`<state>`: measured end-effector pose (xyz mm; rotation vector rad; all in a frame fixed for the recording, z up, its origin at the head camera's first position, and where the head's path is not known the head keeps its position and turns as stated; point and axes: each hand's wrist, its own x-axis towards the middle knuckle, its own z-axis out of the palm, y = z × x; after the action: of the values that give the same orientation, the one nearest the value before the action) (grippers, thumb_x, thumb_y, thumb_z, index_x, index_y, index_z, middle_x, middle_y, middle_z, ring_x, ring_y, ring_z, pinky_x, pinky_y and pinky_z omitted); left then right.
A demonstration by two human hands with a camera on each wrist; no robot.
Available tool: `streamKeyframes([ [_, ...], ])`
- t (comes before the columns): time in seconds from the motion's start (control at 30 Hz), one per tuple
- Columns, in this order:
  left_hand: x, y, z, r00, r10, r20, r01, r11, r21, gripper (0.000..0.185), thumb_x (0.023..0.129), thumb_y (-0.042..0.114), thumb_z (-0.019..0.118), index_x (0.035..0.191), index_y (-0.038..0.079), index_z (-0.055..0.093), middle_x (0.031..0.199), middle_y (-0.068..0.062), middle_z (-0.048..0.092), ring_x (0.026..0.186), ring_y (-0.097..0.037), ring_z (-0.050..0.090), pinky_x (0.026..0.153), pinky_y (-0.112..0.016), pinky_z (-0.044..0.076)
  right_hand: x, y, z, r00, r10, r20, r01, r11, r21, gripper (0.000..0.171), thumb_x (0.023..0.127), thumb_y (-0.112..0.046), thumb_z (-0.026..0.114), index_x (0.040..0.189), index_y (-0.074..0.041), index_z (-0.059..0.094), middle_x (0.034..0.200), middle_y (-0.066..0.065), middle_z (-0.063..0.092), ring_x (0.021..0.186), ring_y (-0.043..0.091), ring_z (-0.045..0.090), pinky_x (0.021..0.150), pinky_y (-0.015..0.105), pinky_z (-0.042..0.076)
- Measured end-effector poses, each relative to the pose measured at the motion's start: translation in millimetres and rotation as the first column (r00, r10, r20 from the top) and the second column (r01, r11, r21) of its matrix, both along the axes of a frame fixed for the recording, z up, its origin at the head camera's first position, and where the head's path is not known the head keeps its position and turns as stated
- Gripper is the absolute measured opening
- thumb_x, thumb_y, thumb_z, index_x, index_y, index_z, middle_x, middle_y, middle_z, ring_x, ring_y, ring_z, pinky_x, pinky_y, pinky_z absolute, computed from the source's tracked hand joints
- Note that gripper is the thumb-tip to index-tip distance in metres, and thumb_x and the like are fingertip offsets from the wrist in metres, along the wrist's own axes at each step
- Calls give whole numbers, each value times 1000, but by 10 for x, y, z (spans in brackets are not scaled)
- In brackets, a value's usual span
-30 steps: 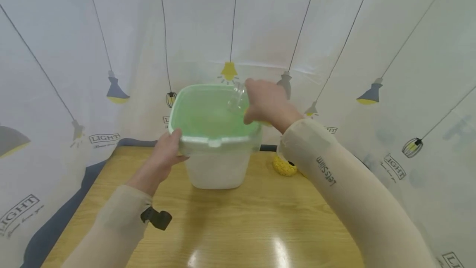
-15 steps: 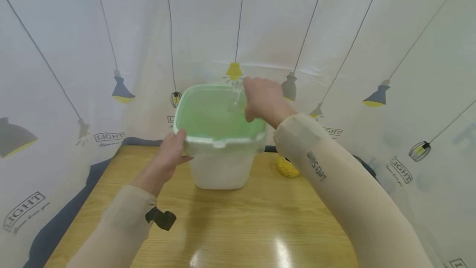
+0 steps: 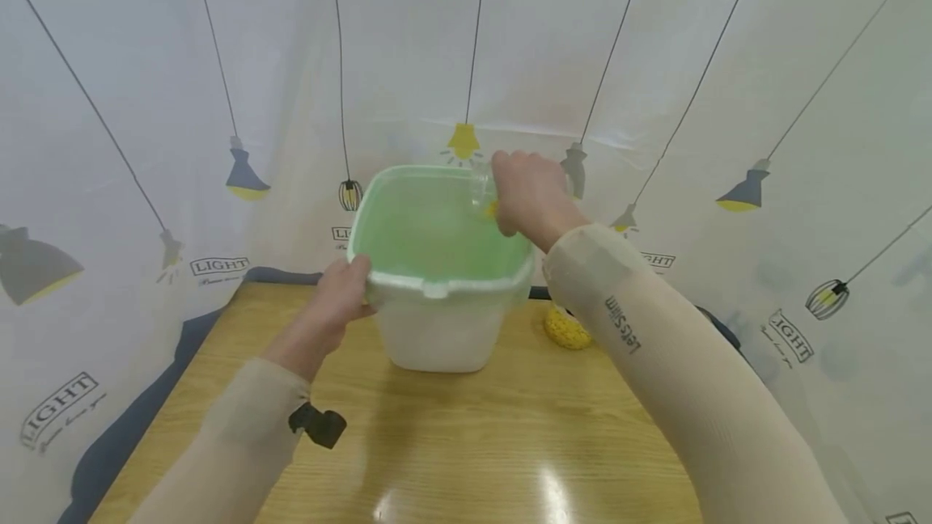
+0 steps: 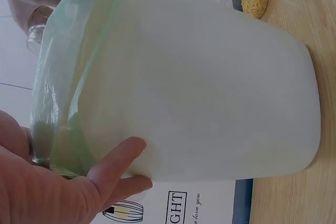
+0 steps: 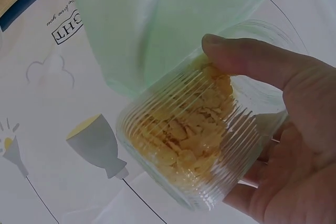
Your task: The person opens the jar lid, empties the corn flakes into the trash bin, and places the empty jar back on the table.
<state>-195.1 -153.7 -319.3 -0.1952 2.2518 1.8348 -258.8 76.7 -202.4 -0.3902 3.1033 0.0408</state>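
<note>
Fingers (image 4: 118, 157) of the left hand (image 3: 336, 293) bend over the near left corner of a white bin (image 3: 440, 334), gripping its rim; two of them show against the outer wall. Right hand (image 3: 535, 192) is wrapped round a clear ridged glass (image 5: 236, 140), the thumb along one side and the other fingers curled beneath. Both hands are occupied, one thing in each.

Glass and hand are over the right part of the bin's mouth. The glass is well tilted, and yellow flakes (image 5: 184, 129), too many to count, lie inside it. Whether it touches the green bag (image 3: 429, 241) that lines the bin and folds over the rim, I cannot tell.

Counted up: one bin, one bag and one held glass. The bin stands on a wooden table (image 3: 466, 443). To its right, near the right sleeve (image 3: 677, 370), one rough yellow lump (image 3: 566, 331) shows in the head view. One black strap (image 3: 319, 424) is at the left wrist. Behind, nine printed lamps hang across the pale backdrop (image 3: 408, 39), two of them blue.
</note>
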Motion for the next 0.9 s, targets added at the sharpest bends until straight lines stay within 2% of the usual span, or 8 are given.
streamKeyframes([
  [0.3, 7, 83, 34, 1000, 19, 1, -19, 999, -27, 47, 99, 26, 25, 129, -4, 46, 124, -16, 52, 122, -31, 51, 111, -49, 43, -8, 62, -29, 1000, 8, -12, -8, 1000, 7, 46, 76, -3, 74, 116, -7, 50, 97, 7, 55, 88, 25, 56, 76, 35, 55],
  [0.53, -4, 133, 79, 1000, 13, 20, -13, 1000, -6, 49, 98, 25, 26, 137, -2, 41, 138, -19, 45, 133, -35, 44, 111, -50, 42, -11, 96, -39, 1000, 12, -12, -11, 999, 49, 47, 78, -5, 74, 118, -6, 50, 100, 9, 56, 91, 26, 55, 78, 36, 55],
  [0.77, -40, 170, 73, 998, 33, 45, -36, 998, 54, 49, 100, 28, 34, 138, -4, 38, 141, -20, 41, 132, -34, 44, 110, -48, 44, -23, 102, -77, 999, 21, -33, -19, 997, 78, 41, 80, -4, 70, 117, -6, 50, 101, 10, 56, 91, 27, 54, 82, 40, 55],
  [0.9, -59, 166, 65, 997, 48, 59, -51, 998, 45, 48, 97, 24, 33, 137, -4, 39, 141, -20, 42, 132, -35, 45, 109, -48, 45, -36, 96, -100, 998, 35, -42, -31, 995, 97, 38, 81, -3, 68, 115, -6, 50, 99, 10, 56, 90, 27, 55, 85, 42, 54],
])
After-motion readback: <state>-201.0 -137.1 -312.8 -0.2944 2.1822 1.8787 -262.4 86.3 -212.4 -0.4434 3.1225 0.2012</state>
